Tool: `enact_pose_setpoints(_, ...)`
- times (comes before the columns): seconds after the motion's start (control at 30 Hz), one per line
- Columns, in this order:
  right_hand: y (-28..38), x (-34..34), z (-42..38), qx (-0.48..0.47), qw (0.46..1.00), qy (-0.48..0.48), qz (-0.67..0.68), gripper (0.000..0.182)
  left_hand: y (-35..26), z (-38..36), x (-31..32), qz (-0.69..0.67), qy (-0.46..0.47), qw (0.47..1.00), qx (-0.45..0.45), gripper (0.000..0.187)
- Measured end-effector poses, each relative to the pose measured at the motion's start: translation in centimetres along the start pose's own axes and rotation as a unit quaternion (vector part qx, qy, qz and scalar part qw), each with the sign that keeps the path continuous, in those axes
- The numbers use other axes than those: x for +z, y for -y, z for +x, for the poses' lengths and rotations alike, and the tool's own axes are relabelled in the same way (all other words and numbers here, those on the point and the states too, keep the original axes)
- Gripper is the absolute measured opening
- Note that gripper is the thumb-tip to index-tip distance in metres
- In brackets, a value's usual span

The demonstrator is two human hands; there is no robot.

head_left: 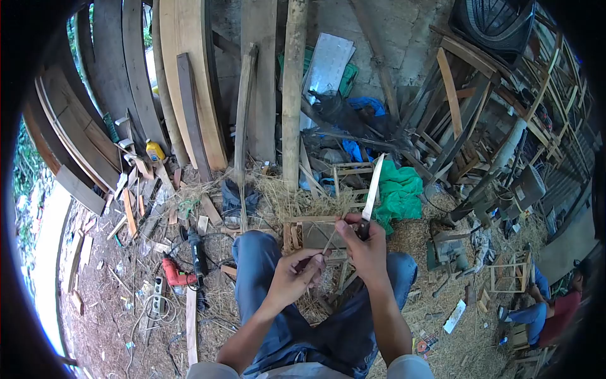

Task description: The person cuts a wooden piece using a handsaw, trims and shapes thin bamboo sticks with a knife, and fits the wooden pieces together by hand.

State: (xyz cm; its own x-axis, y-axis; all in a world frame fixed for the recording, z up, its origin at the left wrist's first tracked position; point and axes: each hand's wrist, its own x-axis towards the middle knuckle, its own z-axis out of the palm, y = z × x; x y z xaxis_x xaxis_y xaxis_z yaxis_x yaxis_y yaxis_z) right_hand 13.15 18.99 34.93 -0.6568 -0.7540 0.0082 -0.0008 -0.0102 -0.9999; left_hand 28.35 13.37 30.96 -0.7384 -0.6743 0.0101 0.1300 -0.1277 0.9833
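My right hand (367,251) is closed around the dark handle of a long knife (373,189), its pale blade pointing up and away from me. My left hand (295,275) pinches a thin wooden strip (329,242) above my lap. The strip slants up toward my right hand, where its upper end meets the thumb and fingertips beside the knife handle. Both hands are close together between my knees. Just beyond them stands a small wooden frame (312,220), partly hidden by my hands.
A green cloth (399,192) lies beyond the knife. On the left are a red power drill (177,273), a power strip (158,297) and a yellow bottle (154,150). Tall boards (189,82) lean at the back. Another person (555,309) sits at the right beside a wooden frame (510,278).
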Motion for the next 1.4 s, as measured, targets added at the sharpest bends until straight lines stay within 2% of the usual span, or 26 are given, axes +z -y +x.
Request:
enact_pose_setpoints(0.07,-0.7,0.1,0.3,-0.096,0.995,-0.001,-0.014,0.016,0.6,-0.3,0.0,-0.061,0.02,0.998,0.018,0.022)
enact_pose_setpoints(0.2,-1.1,-0.1,0.2,-0.098,0.995,-0.01,-0.01,0.017,0.3,-0.7,0.2,-0.066,0.019,0.998,0.0,0.023)
enact_pose_setpoints(0.3,0.4,-0.4,-0.1,-0.06,0.994,-0.014,-0.088,0.023,0.4,-0.5,0.3,-0.031,0.024,0.999,0.011,0.023)
enact_pose_setpoints(0.37,0.7,-0.4,0.1,-0.135,0.985,-0.012,-0.107,0.02,0.4,-0.3,0.4,-0.04,0.025,0.999,0.008,0.023)
enact_pose_setpoints(0.4,0.7,-0.8,0.1,-0.135,0.985,-0.013,-0.107,0.02,0.2,-0.3,0.5,-0.04,0.026,0.999,0.008,0.023)
enact_pose_setpoints(0.47,0.5,-1.9,0.4,-0.203,0.945,-0.025,-0.255,0.016,-0.2,-0.2,0.4,-0.05,0.017,0.999,-0.01,0.023)
enact_pose_setpoints(0.5,0.2,-2.2,0.5,-0.204,0.945,-0.023,-0.255,0.016,-0.2,-0.1,0.4,-0.05,0.016,0.999,-0.009,0.023)
enact_pose_setpoints(0.57,-0.7,-2.7,0.2,-0.278,0.88,0.007,-0.385,0.013,-0.1,0.1,0.6,-0.032,-0.01,0.999,0.003,0.022)
enact_pose_setpoints(0.6,-1.0,-2.7,-0.1,-0.277,0.879,0.007,-0.387,0.013,0.2,0.2,0.7,-0.034,-0.009,0.999,0.002,0.022)
enact_pose_setpoints(0.67,-1.7,-2.3,-0.7,-0.289,0.83,0.07,-0.471,0.015,1.0,0.3,1.0,0.022,-0.02,0.999,0.016,0.021)
enact_pose_setpoints(0.7,-1.9,-2.3,-0.8,-0.287,0.831,0.068,-0.472,0.015,1.0,0.2,1.3,0.022,-0.018,0.999,0.014,0.021)
enact_pose_setpoints(0.77,-2.1,-2.1,-0.7,-0.258,0.788,0.072,-0.554,0.012,1.0,0.1,2.1,0.087,-0.06,0.99,0.093,0.023)
enact_pose_setpoints(0.83,-2.4,-1.9,-0.2,-0.231,0.782,0.047,-0.577,0.009,1.4,0.1,2.4,0.08,-0.066,0.991,0.084,0.026)
enact_pose_setpoints(0.9,-3.0,-1.8,0.5,-0.202,0.773,0.023,-0.601,0.006,1.3,-0.1,2.6,0.037,-0.076,0.996,0.025,0.028)
enact_pose_setpoints(1.0,-3.7,-1.8,1.3,-0.219,0.771,0.013,-0.598,0.002,1.8,0.1,2.4,0.028,-0.071,0.997,0.029,0.028)
enact_pose_setpoints(1.1,-4.4,-1.6,1.9,-0.275,0.77,-0.017,-0.576,0.002,1.5,0.4,2.5,0.018,-0.084,0.996,0.037,0.027)
enact_pose_setpoints(1.2,-6.6,-1.5,3.3,-0.297,0.776,-0.067,-0.553,0.008,2.0,0.7,2.0,0.005,-0.08,0.996,0.027,0.024)
enact_pose_setpoints(1.27,-7.6,-2.4,5.1,-0.209,0.694,-0.133,-0.676,0.008,0.9,-0.5,2.3,-0.025,-0.065,0.998,0.002,0.02)
enact_pose_setpoints(1.33,-5.3,-7.0,8.9,-0.138,0.681,-0.225,-0.683,0.013,0.9,-2.0,2.4,-0.053,-0.052,0.997,-0.024,0.019)
enact_pose_setpoints(1.4,-4.8,-10.1,10.5,-0.141,0.72,-0.221,-0.643,0.019,1.1,-3.3,1.7,-0.069,-0.025,0.996,-0.044,0.024)
